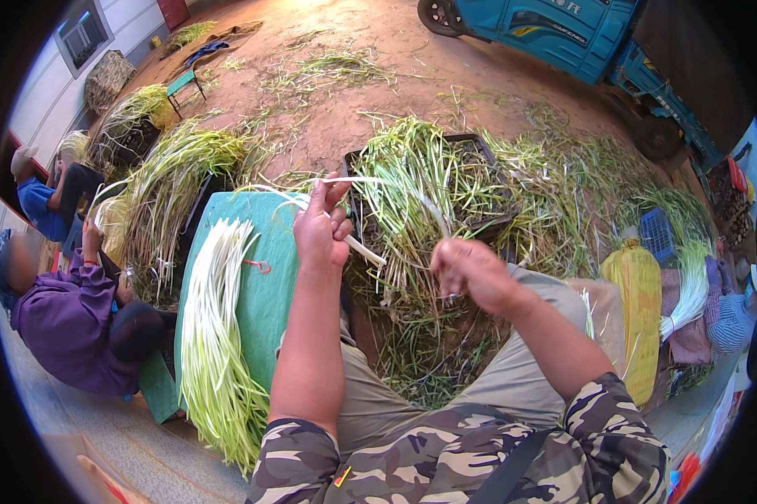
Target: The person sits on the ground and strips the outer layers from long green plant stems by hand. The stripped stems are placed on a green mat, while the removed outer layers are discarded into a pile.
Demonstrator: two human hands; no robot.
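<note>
My left hand (323,223) is closed around several pale stalks (364,250), which look like garlic chives or garlic shoots; their white ends stick out to the right. One thin whitish strand arcs from its fingertips toward my right hand (473,274), which is blurred, its fingers curled near the strand's lower end. Whether it grips the strand I cannot tell. Below both hands, a heap of untrimmed green stalks (404,170) lies over a black plastic crate (479,151). To the left, a long bundle of clean white-and-green stalks (211,315) rests on a green board (271,296) beside a red loop (263,266).
Two people (70,315) sit at the left beside more heaped stalks (183,157). Plant litter (555,189) covers the ground ahead and right. A yellow sack (634,321), a blue basket (657,234) and another bundle (690,290) are at the right. A blue three-wheeled vehicle (555,38) stands beyond.
</note>
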